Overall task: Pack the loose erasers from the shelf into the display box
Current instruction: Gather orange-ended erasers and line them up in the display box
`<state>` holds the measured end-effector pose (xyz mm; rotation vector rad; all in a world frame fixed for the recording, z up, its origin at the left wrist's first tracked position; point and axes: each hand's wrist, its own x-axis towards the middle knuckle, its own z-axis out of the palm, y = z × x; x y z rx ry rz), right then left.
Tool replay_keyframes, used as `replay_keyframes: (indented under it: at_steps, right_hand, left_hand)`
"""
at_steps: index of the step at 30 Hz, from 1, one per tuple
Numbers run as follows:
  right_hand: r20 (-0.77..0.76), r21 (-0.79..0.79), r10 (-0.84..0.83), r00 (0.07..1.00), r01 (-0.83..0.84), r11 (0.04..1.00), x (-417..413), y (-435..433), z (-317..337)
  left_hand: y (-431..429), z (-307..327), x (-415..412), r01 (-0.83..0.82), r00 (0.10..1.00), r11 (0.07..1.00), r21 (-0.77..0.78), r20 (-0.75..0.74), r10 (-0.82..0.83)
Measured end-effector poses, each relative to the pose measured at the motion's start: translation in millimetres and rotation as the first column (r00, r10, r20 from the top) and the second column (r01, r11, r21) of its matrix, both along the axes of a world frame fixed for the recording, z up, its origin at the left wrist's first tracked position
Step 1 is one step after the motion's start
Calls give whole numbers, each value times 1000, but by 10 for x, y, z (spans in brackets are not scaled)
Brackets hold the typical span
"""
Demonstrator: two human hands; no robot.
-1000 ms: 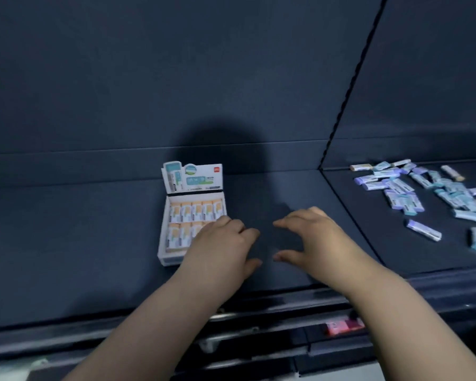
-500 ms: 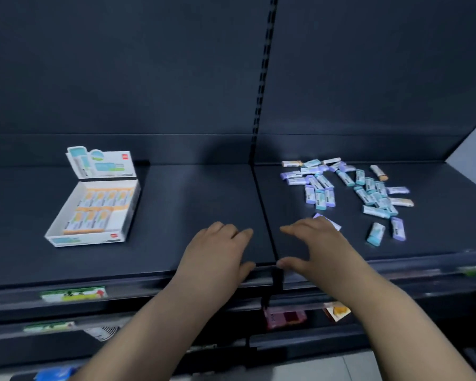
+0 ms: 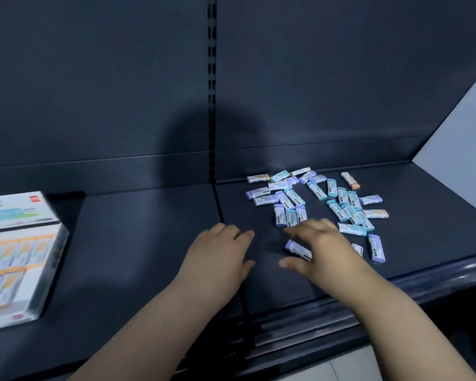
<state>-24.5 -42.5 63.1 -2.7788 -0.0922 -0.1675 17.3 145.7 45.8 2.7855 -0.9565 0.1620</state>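
Head view. A dark blue-grey metal shelf is shown, divided by a seam below a slotted upright in the back panel. A white cardboard display box is seen at the far left, cut by the frame edge and blurred; its printed flap is raised at the back, and rows of orange-and-white packed erasers are visible inside. The loose erasers, small oblong pieces in teal, purple and orange paper sleeves, are scattered flat on the right shelf section, well apart from the box. The left hand is held palm down beside the seam, fingers relaxed and together, nothing grasped. The right hand is spread palm down at the near edge of the scatter, fingers extended and thumb apart. One purple-sleeved eraser lies between its forefinger and thumb; whether it is touched cannot be told. A pale grey panel stands at the right.
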Motion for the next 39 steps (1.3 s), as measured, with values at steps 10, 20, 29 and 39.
replay_keyframes:
  at_steps: [10,20,29,39]
  right_hand:
    - [-1,-4,-62,998,62,998,290,-571,-103]
    - [2,-18,-56,998,56,998,705,-1784,-86]
    - [-92,-36,-231,968,229,973,1408,-2682,-197]
    - [-187,44,-146,971,157,987,1780,-2719,-550]
  left_hand:
    - [-485,-56,277,55,998,998,24,-1,-55]
    - [-1495,-20,386,-53,999,999,7,-7,53]
    - [-2042,-225,352,-211,975,977,-21,70,212]
    - [-2127,-237,236,-390,919,921,-8,60,390]
